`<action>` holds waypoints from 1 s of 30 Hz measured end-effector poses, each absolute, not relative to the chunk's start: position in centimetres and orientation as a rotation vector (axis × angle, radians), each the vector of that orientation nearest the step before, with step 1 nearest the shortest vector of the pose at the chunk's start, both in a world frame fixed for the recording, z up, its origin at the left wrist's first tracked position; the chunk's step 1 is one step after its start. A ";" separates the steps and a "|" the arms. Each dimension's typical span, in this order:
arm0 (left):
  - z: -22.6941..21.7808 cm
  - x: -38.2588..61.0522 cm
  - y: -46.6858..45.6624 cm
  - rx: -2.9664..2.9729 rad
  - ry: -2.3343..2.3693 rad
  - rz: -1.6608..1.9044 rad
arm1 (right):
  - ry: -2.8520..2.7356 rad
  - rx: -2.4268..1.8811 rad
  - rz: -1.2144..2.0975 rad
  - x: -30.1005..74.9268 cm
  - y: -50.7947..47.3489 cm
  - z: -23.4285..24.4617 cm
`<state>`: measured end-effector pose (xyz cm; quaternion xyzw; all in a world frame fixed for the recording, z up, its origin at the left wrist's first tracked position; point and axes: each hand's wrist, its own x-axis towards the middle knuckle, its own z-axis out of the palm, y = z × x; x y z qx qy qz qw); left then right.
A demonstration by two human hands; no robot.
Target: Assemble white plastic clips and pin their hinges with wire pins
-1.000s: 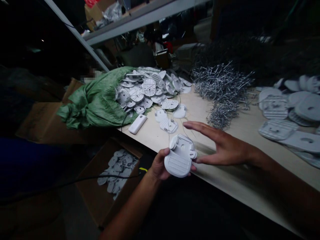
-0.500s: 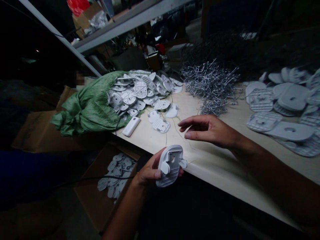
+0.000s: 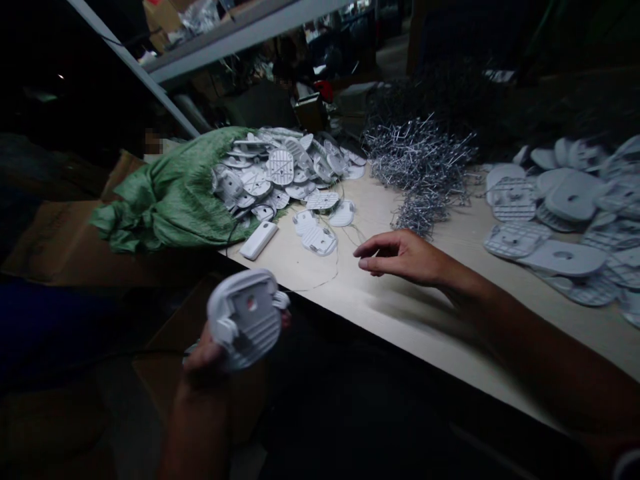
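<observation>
Held in my left hand [image 3: 201,355] is a white plastic plate with rounded ends [image 3: 253,327], slightly blurred by motion. Its ribbed side faces me, showing a small hole and a tab at each side. The plate hides most of the fingers behind it. It is off the table's front edge, above a cardboard box. My right hand [image 3: 407,259] hovers over the pale tabletop [image 3: 400,303] with thumb and fingers a little apart and nothing visible between them. A few loose white plates [image 3: 319,240] lie to the left of its fingertips.
A green woven sack [image 3: 175,193] spills many white plates [image 3: 280,167] onto the table. Beside it lies a white oblong device [image 3: 259,240]. Thin metal pins [image 3: 420,167] form a heap behind my right hand. More plates [image 3: 573,193] are piled at right. A shelf beam [image 3: 240,43] crosses above.
My left hand has swung left with the white plate, away from the table edge and over the cardboard box. My right hand has barely moved. The view has shifted slightly.
</observation>
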<state>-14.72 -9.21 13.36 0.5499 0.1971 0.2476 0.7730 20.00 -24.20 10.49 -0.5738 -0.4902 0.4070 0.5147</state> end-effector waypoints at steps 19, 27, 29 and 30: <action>13.5 -25.2 -10.3 1.367 1.535 1.427 | -1.969 -1.902 0.171 12.5 -13.7 5.3; 14.9 -27.2 -9.5 1.467 1.527 1.581 | -2.006 -1.973 0.153 10.4 -9.8 3.0; 15.9 -28.6 -9.1 1.435 1.574 1.675 | -1.957 -2.007 0.132 11.3 -9.8 2.7; 16.3 -29.3 -9.0 1.437 1.587 1.703 | -1.925 -2.023 0.121 11.9 -9.9 2.7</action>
